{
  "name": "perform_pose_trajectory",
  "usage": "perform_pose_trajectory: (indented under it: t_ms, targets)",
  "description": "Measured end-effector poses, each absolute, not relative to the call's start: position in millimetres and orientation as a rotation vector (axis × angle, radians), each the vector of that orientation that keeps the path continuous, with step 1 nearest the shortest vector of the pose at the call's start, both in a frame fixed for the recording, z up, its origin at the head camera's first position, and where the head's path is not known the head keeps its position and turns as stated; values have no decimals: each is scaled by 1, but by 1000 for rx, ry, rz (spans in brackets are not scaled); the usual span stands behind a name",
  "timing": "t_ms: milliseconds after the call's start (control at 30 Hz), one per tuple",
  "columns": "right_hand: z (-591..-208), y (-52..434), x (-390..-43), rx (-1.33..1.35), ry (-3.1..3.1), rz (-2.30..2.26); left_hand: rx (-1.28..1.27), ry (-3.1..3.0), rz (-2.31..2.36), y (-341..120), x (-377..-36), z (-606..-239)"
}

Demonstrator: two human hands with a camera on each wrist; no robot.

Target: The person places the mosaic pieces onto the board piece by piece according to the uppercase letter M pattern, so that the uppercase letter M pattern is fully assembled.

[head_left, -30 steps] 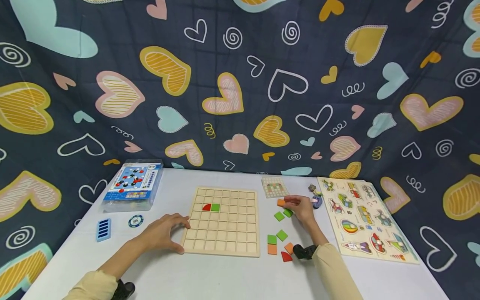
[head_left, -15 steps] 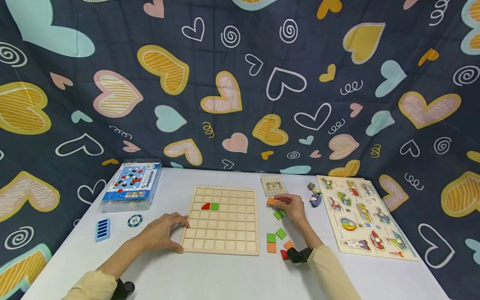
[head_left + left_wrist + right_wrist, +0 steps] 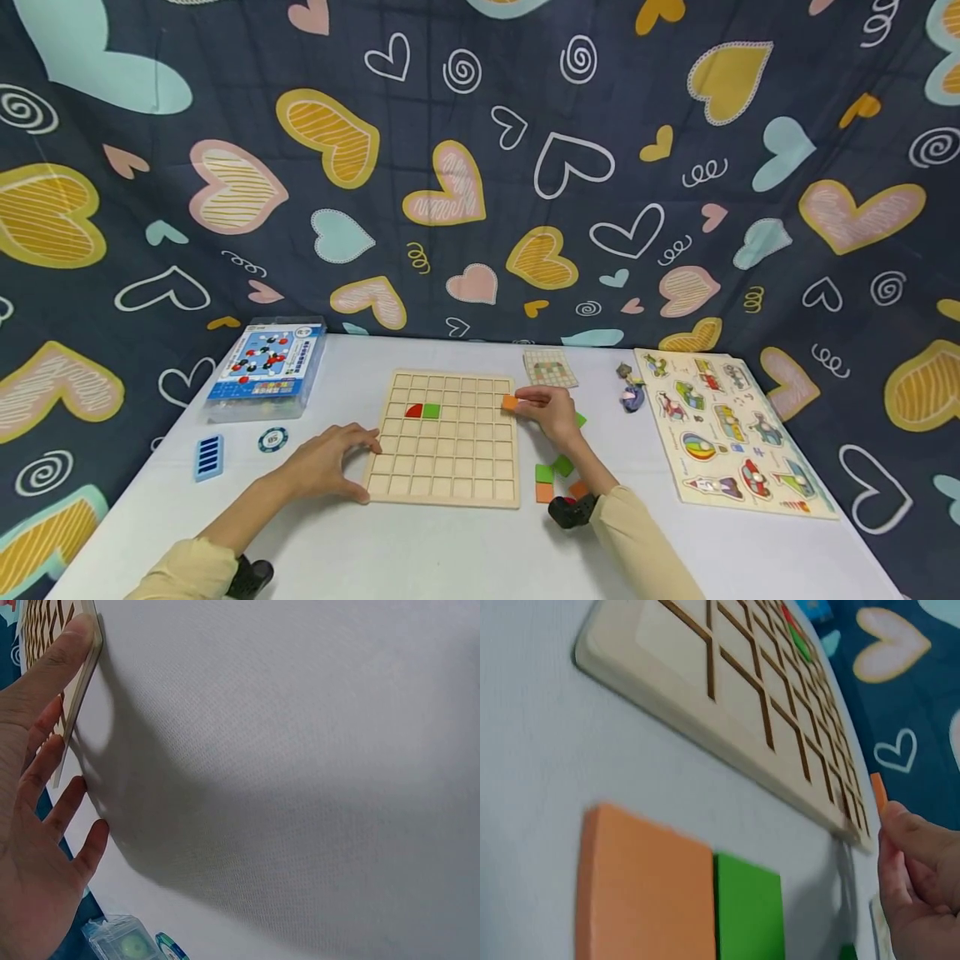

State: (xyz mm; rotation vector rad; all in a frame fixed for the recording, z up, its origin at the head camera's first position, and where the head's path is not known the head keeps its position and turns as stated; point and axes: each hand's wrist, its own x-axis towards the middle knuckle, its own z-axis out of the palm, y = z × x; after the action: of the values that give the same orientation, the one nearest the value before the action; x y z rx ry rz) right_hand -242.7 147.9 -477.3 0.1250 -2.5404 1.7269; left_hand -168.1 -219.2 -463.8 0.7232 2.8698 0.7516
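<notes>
My right hand (image 3: 550, 413) pinches an orange square tile (image 3: 510, 403) between thumb and fingertips, over the right edge of a wooden grid board (image 3: 450, 442). In the right wrist view the same tile (image 3: 878, 790) stands up past the thumb. A red quarter-circle tile (image 3: 414, 411) and a green square tile (image 3: 431, 411) sit side by side in the grid. On the board's left side rests my left hand (image 3: 321, 463), fingers spread. Its thumb (image 3: 66, 656) lies on the board's corner in the left wrist view.
Green tiles (image 3: 544, 473) and orange tiles (image 3: 544, 493) lie right of the board, partly under my right forearm. Behind them is a pattern card (image 3: 550, 368). A picture puzzle board (image 3: 735, 433) stands far right; a boxed set (image 3: 264, 371), blue block (image 3: 208, 457) and round chip (image 3: 273, 439) are left.
My right hand has carried the orange tile leftward from beside the pattern card to the board's right edge. The left hand has kept its place on the board.
</notes>
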Motion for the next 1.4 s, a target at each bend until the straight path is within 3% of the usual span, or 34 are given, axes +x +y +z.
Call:
perform_pose_trajectory:
  t_ms: [1033, 1400]
  targets:
    - [-483, 83, -246, 530, -2574, 1731, 729, 2853, 734, -219, -168, -462]
    - [-485, 74, -247, 520, -2547, 1745, 727, 2857, 741, -219, -168, -464]
